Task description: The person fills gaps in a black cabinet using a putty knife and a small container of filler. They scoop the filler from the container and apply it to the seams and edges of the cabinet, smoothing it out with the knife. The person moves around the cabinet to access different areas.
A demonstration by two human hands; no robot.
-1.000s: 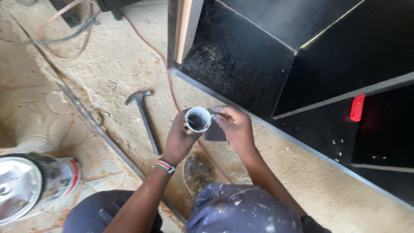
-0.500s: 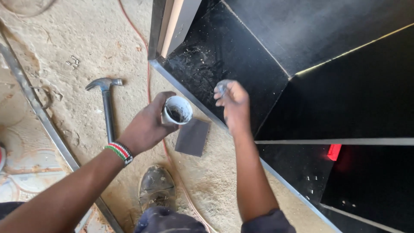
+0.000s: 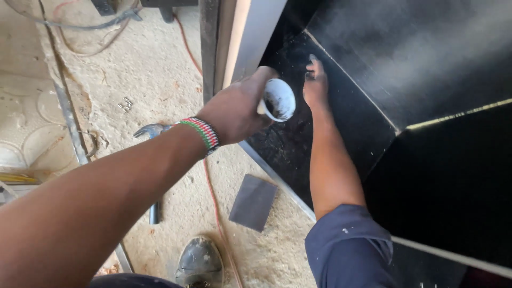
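Note:
My left hand (image 3: 234, 109) grips a small white cup (image 3: 277, 99) smeared with dark residue inside, tilted with its mouth toward me. A striped bead bracelet (image 3: 200, 133) sits on that wrist. My right hand (image 3: 316, 82) reaches past the cup and presses its fingers flat on the black panel (image 3: 341, 128) of a large black cabinet. It holds nothing that I can see. The cup hovers just left of the right hand, over the panel's near edge.
A grey sanding pad (image 3: 253, 201) lies on the sawdust-covered floor. A hammer (image 3: 152, 130) lies partly hidden behind my left forearm. An orange cable (image 3: 213, 197) runs across the floor. My shoe (image 3: 200, 262) is at the bottom. A metal rail (image 3: 69, 122) runs along the left.
Both hands have moved up and forward toward the black panel. The cup has tilted more. The right hand went from hovering at the panel's edge to resting flat on it.

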